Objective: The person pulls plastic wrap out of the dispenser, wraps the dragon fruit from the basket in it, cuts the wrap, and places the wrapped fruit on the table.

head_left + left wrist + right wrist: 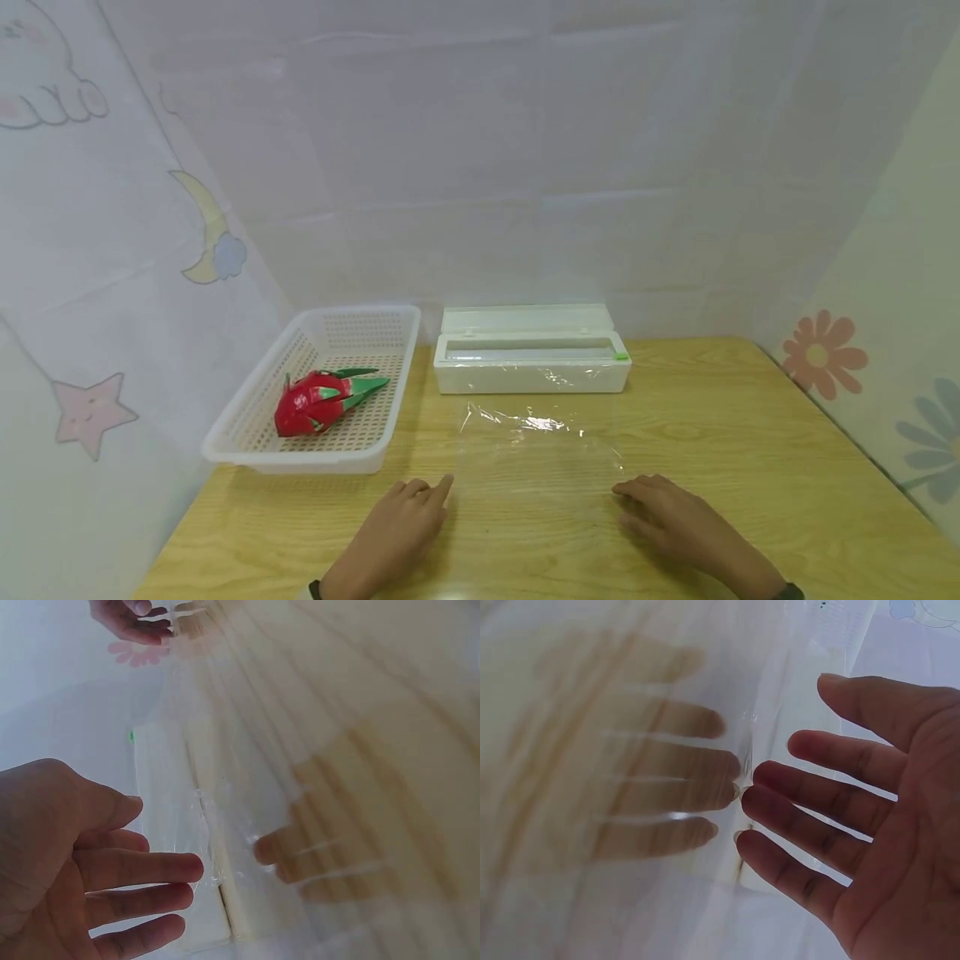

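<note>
A sheet of clear plastic wrap lies on the wooden table, stretching forward to a white wrap dispenser box whose lid is up. My left hand is beside the sheet's left edge, its index finger extended toward it. At the opposite edge is my right hand, with its fingertips close to the film. Both wrist views show relaxed fingers, those of the left hand and of the right hand, just at the shiny tabletop, and neither palm holds anything.
A white plastic basket stands at the left, holding a red dragon fruit with green leaf tips. A green slider sits at the box's right end. Pale printed cloth hangs behind and on both sides of the table.
</note>
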`<state>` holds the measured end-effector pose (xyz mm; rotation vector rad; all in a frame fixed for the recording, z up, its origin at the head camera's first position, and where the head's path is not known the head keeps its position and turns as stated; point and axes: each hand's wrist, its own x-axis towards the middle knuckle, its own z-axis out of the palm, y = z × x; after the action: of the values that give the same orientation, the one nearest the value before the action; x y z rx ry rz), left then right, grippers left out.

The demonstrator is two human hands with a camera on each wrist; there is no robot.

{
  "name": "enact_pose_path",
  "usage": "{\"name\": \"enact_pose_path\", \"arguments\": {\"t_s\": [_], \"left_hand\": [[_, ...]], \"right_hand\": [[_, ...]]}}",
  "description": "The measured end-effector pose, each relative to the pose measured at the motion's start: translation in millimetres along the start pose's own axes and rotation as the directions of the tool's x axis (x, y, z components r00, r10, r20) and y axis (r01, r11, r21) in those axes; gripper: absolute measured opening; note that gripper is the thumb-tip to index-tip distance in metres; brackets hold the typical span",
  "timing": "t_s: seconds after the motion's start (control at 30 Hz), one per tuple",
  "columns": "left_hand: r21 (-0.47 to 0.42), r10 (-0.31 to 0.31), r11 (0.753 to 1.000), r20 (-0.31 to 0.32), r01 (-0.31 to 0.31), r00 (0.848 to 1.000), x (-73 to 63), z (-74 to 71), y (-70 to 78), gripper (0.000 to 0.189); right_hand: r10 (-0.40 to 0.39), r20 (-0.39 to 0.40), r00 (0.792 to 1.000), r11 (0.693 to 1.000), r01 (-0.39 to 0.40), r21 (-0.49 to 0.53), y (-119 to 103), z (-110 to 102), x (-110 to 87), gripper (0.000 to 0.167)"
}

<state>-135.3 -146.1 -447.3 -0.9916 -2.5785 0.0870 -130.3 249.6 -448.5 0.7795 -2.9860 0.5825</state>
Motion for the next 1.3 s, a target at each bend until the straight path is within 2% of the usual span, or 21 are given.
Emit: {"name": "enact_pose_path", "arguments": {"t_s": [0.17,0.3,0.4,0.5,0.57,0.67,0.8,1.07,1.3], "left_hand": [[-0.072,-0.041,0.997,-0.045,0.038,0.998,-2.7,1.0,-2.4,0.040],[-0.153,-0.088,0.985,-0.077,0.076,0.993,-3.3,0.5,-4.1,0.041],[-0.210,-0.125,0.972,-0.092,0.104,0.988,-2.4,0.1,-5.6,0.043],[-0.279,-0.160,0.952,-0.095,0.128,0.983,-1.0,-0.2,-7.7,0.045],[-0.316,-0.178,0.938,-0.099,0.139,0.979,-0.1,0.4,-9.6,0.048],[-0.356,-0.198,0.923,-0.114,0.146,0.973,1.4,0.9,-12.6,0.054],[-0.355,-0.202,0.925,-0.150,0.138,0.968,2.9,1.9,-15.5,0.059],[-0.345,-0.200,0.931,-0.207,0.120,0.958,5.6,-1.7,-17.5,0.062],[-0.286,-0.158,0.956,-0.306,0.068,0.939,7.0,-9.8,-18.2,0.062]], "right_hand": [[-0.007,-0.040,0.999,1.000,0.007,0.000,-1,0,-2.0,0.037],[-0.008,-0.140,0.990,0.999,0.001,-0.051,-4,1,-3.1,0.033],[-0.038,-0.245,0.969,0.995,0.015,-0.095,-5,2,-2.7,0.035],[-0.088,-0.333,0.939,0.991,0.050,-0.122,-5,2,-1.5,0.045],[-0.109,-0.365,0.924,0.989,0.064,-0.131,-4,2,-0.5,0.052],[-0.094,-0.385,0.918,0.992,0.053,-0.115,-2,0,1.1,0.058],[-0.054,-0.395,0.917,0.996,0.023,-0.084,2,-2,2.3,0.063],[-0.027,-0.445,0.895,1.000,0.023,-0.014,6,-5,3.6,0.067],[-0.032,-0.482,0.876,0.999,0.025,-0.021,8,-5,3.3,0.070]]}}
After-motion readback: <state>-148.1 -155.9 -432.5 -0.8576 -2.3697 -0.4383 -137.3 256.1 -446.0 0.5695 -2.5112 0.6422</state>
